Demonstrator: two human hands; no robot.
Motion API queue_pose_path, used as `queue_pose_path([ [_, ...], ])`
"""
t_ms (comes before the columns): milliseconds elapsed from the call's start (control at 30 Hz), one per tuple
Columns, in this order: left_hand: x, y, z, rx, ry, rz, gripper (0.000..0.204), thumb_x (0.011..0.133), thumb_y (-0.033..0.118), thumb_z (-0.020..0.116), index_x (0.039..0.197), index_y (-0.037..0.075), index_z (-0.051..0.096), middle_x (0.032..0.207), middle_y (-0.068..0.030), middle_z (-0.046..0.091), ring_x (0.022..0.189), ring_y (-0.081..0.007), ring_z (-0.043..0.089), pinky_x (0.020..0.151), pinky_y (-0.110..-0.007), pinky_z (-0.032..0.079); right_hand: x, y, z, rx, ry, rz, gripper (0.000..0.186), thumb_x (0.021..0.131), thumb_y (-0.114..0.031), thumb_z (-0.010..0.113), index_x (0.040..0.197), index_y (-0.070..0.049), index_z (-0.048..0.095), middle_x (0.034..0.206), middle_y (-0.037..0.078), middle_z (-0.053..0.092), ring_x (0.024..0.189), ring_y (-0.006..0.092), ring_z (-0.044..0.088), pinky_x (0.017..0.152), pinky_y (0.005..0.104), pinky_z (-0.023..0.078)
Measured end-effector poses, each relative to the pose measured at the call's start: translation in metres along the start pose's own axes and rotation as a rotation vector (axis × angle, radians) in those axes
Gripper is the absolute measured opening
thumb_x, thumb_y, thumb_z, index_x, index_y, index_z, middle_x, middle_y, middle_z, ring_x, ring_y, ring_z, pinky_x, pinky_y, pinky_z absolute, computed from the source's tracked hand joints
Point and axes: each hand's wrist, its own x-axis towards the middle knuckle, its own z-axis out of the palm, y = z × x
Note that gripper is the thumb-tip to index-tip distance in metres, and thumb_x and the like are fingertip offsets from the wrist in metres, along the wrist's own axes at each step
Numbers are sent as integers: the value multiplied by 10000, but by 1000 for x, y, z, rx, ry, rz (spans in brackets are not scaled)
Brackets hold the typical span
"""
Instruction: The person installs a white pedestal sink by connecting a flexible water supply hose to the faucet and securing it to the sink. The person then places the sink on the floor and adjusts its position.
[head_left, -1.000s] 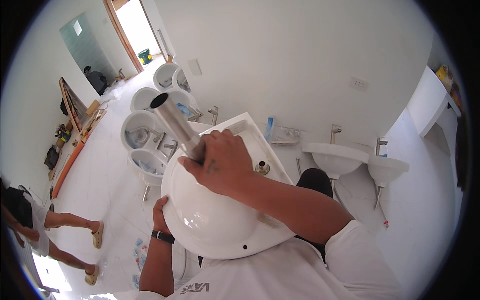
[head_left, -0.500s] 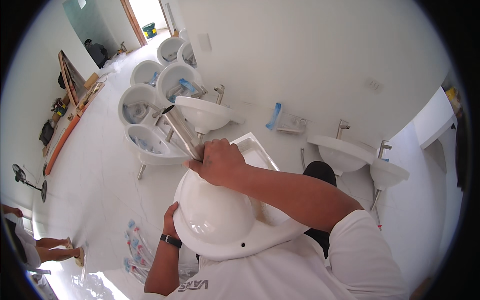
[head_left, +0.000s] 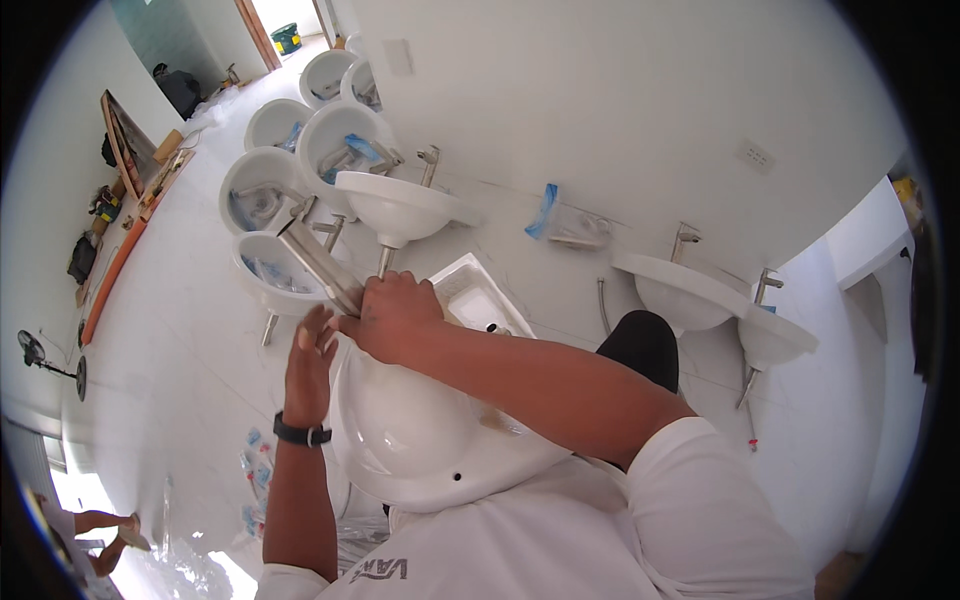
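White floor (head_left: pixel 190 300) stretches left. My right hand (head_left: pixel 395 318) wraps the metal pipe (head_left: pixel 318 262); my left hand (head_left: pixel 308 372), spread beside the near sink (head_left: pixel 400 435), isn't gripping it, so it could tip.

– What is left of the left hand (head_left: pixel 308 375)?
– An orange pipe (head_left: pixel 112 279) on the floor (head_left: pixel 180 330), a dark fan (head_left: pixel 31 348) and, lower down, another person's legs (head_left: pixel 97 522).
– And beyond the right hand (head_left: pixel 393 318)?
– Far ahead, slightly left, a green bucket (head_left: pixel 287 40); ahead and right, a white socket (head_left: pixel 755 156) on the wall (head_left: pixel 600 100).
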Motion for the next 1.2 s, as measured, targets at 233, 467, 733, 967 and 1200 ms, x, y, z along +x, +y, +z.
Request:
queue_pose_path([
  [233, 91, 35, 36, -347, -445, -22, 832, 976, 607, 554, 1484, -42, 439, 1458, -247, 555, 1254, -320, 588, 1100, -453, 464, 8, 10, 3, 185, -34, -40, 879, 889, -526, 698, 1474, 53, 391, 1438, 236, 489, 1323, 363, 527, 1100, 472, 437],
  [467, 83, 31, 39, -297, -277, -69, 248, 907, 245, 720, 938, 63, 555, 868, -87, 633, 911, -275, 653, 992, -465, 492, -5, 156, -53, 571, 80, -134, 484, 932, -437, 687, 1132, 4, 690, 1188, 235, 669, 1171, 374, 634, 1011, 447, 492],
  [733, 81, 33, 48, -174, -202, -22, 298, 870, 297, 733, 890, 83, 526, 758, -66, 583, 815, -232, 599, 985, -430, 438, -43, 453, -33, 50, -361, 862, 307, 888, -196, 594, 935, 53, 767, 1060, 276, 736, 1005, 389, 725, 883, 457, 573],
  [967, 90, 33, 70, -136, -218, -13, 283, 864, 291, 736, 923, 90, 546, 782, -69, 604, 820, -243, 642, 1012, -455, 433, -87, 580, 157, -168, -575, 882, 438, 880, -154, 590, 1268, 17, 701, 1361, 240, 647, 1246, 343, 646, 1053, 445, 503],
  [1200, 91, 41, 84, 0, -91, -62, 307, 856, 329, 732, 902, 82, 556, 751, -55, 603, 819, -241, 670, 1024, -444, 471, -132, 544, 249, 40, -98, 1101, 443, 942, -160, 606, 1344, 1, 513, 1399, 307, 546, 1246, 438, 607, 981, 513, 542],
])
